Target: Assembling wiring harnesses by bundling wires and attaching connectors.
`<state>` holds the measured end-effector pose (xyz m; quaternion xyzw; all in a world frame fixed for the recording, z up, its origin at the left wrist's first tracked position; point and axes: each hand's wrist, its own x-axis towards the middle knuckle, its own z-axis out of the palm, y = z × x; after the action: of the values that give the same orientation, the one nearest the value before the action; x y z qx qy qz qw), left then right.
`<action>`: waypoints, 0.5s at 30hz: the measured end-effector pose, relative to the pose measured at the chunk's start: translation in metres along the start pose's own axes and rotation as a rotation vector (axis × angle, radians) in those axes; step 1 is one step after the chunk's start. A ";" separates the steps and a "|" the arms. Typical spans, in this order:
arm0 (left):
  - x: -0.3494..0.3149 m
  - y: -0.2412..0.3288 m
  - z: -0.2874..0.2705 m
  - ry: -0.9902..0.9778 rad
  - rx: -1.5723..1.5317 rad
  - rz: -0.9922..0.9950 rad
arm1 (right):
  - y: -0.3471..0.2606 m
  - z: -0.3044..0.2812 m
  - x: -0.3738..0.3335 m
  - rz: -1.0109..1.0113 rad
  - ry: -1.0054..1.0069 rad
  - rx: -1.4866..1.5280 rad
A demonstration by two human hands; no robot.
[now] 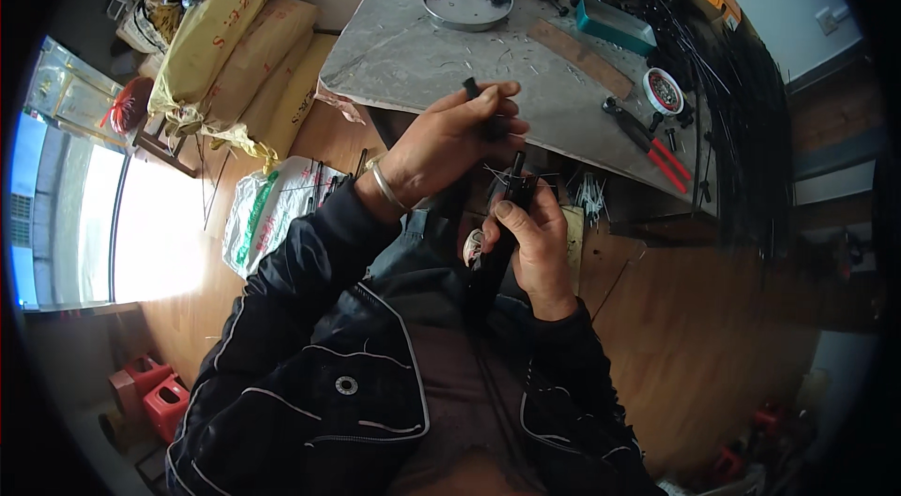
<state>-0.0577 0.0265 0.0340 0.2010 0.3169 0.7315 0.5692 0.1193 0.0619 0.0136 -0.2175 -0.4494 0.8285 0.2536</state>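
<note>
In front of my lap, at the table's near edge, both hands are raised. My left hand (449, 137), a bracelet on its wrist, closes around a short black piece (471, 86) whose end sticks up past the thumb; its exact kind does not show. Just below and to the right, my right hand (533, 238) grips a black rod-shaped part (516, 167) held upright, thumb pressed on its front. Thin metal wires (499, 174) cross the rod near its top. The lower part of the rod merges with dark clothing.
On the grey table (375, 64) lie a round metal pan (467, 0), a teal box (615, 27), a flat brown strip (582, 58), a tub of small parts (663, 91) and red-handled cutters (657, 153). Long black rods (741, 111) bundle at right. Yellow sacks (216, 31) stand left.
</note>
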 end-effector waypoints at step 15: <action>0.017 -0.015 -0.010 -0.096 -0.196 -0.011 | -0.004 0.007 -0.002 0.047 -0.011 -0.027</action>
<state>-0.0580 0.0431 0.0153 0.1774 0.2171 0.7456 0.6046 0.1174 0.0580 0.0211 -0.2266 -0.4570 0.8292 0.2287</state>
